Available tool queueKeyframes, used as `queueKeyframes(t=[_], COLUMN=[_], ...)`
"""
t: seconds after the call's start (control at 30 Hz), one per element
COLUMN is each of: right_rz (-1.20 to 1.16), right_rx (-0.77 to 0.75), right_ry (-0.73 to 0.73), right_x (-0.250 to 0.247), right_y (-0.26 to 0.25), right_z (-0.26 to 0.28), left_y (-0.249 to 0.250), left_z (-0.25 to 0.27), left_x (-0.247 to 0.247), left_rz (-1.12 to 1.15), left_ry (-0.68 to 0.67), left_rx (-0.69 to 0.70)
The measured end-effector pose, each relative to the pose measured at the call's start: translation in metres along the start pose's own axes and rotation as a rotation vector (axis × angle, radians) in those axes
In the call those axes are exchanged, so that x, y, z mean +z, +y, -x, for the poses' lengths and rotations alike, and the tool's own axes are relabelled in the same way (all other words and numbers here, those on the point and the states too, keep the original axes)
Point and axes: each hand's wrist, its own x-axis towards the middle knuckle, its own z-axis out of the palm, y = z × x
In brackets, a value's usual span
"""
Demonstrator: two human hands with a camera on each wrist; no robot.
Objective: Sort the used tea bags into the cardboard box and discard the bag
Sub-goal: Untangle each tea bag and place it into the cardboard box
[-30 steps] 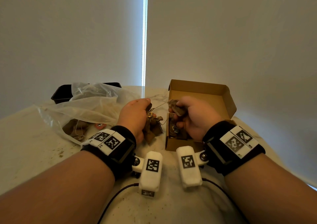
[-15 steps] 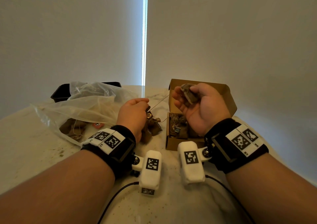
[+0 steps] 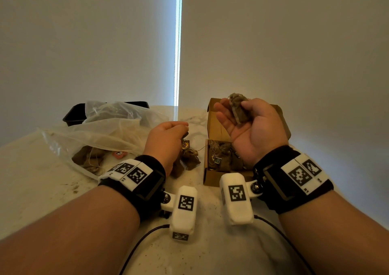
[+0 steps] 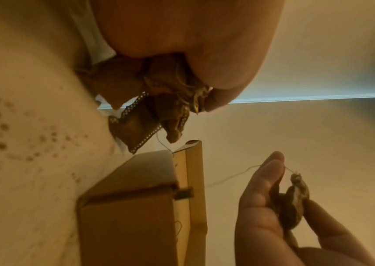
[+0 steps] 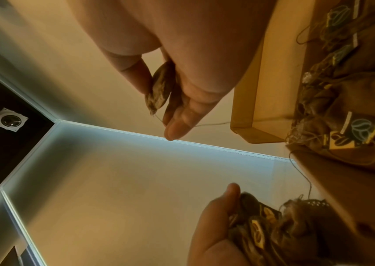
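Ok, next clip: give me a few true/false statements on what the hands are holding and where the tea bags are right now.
1. The right hand holds a single tea bag raised above the cardboard box. True.
2. The cardboard box has no tea bags in it. False: several lie inside, with their tags showing.
3. The left hand grips a clump of tea bags low over the table. True.
4. The plastic bag lies to the right of the box. False: it lies to the left, beyond the left hand.
5. The plastic bag has been emptied. False: brown tea bags show inside it.
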Motion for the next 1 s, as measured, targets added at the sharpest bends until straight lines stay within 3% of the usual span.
queueKeyframes(t=[0.3, 0.5, 1.0], right_rz=[-0.030, -0.012, -0.098], right_rx=[-0.001, 0.020, -0.002], right_ry=[-0.096, -0.155, -0.095], right_x=[0.003, 0.005, 0.003], right_y=[-0.004, -0.004, -0.007], right_z=[0.003, 0.006, 0.001], left_y=[0.007, 0.007, 0.012], left_z=[0.008, 0.008, 0.015], left_x=[0.004, 0.009, 0.006], left_rz=[-0.449, -0.606, -0.644], left_ry=[-0.333, -0.357, -0.537], left_rx=[0.286, 0.311, 0.318])
